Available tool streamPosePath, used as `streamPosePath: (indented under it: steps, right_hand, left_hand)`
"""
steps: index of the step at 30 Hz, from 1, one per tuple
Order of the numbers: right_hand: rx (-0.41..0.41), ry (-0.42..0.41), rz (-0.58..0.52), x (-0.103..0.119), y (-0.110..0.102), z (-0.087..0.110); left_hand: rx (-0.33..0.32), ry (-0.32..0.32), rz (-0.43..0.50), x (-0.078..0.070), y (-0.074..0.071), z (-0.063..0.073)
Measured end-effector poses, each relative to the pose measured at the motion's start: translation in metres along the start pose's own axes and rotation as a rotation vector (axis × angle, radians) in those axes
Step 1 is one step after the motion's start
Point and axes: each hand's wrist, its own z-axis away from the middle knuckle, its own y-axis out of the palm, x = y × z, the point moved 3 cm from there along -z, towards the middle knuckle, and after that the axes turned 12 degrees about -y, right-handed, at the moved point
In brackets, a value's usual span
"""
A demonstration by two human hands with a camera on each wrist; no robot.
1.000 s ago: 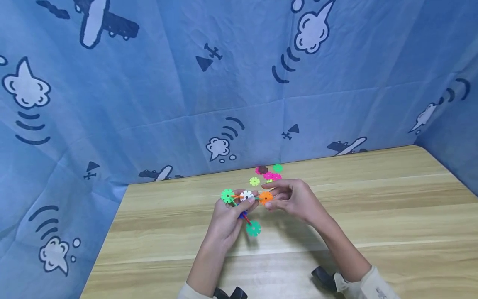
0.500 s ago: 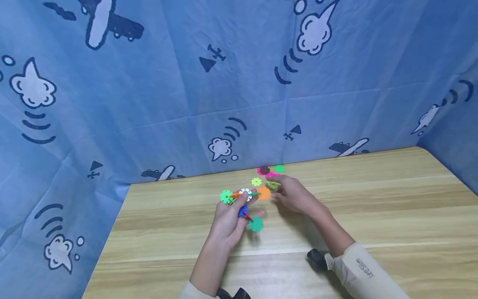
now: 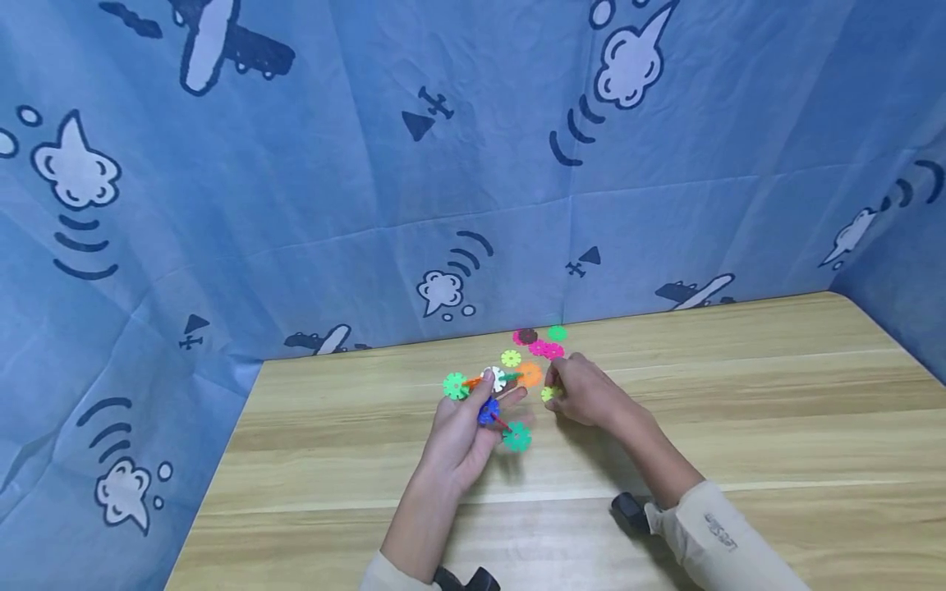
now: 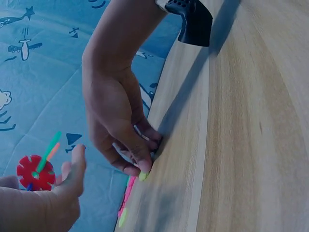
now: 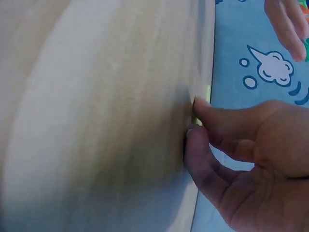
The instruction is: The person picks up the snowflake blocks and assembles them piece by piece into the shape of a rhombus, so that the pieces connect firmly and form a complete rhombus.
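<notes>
My left hand (image 3: 456,439) holds a chain of joined plastic snowflake discs, thumb over the white disc (image 3: 497,379). A light green disc (image 3: 455,386) sits at its left end, an orange disc (image 3: 529,375) at the right. Below, a blue disc (image 3: 489,411) links through a red one to a teal disc (image 3: 516,437). The left wrist view shows the red disc (image 4: 36,173) face-on. Close to the tabletop, right of the chain, my right hand (image 3: 587,392) pinches a yellow-green disc (image 3: 547,394) between thumb and fingertips, which cover much of it.
Loose discs lie on the wooden table (image 3: 332,435) beyond the hands: a yellow one (image 3: 511,359), pink ones (image 3: 545,349), a dark brown one (image 3: 527,336) over pink, and a green one (image 3: 557,333). A blue printed curtain (image 3: 355,205) rises behind the table's back edge.
My right hand has left the orange disc, reached to the yellow-green disc on the table, and now pinches it, drawn slightly nearer. The left hand keeps the chain, tilted a little.
</notes>
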Motion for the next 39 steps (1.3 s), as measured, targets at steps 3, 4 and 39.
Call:
streamPosePath:
  steps: [3, 4, 39]
  right_hand:
    - [0.007, 0.000, -0.037, -0.002, 0.001, 0.005]
    - [0.004, 0.001, -0.076, -0.003, 0.001, 0.007]
    - [-0.212, -0.206, -0.676, 0.012, -0.027, 0.041]
  left_hand:
    - [0.002, -0.041, -0.050, 0.001, 0.000, 0.000]
    - [0.008, -0.056, -0.069, 0.002, 0.000, 0.001]
    - [0.117, -0.016, 0.005, -0.003, 0.006, 0.005]
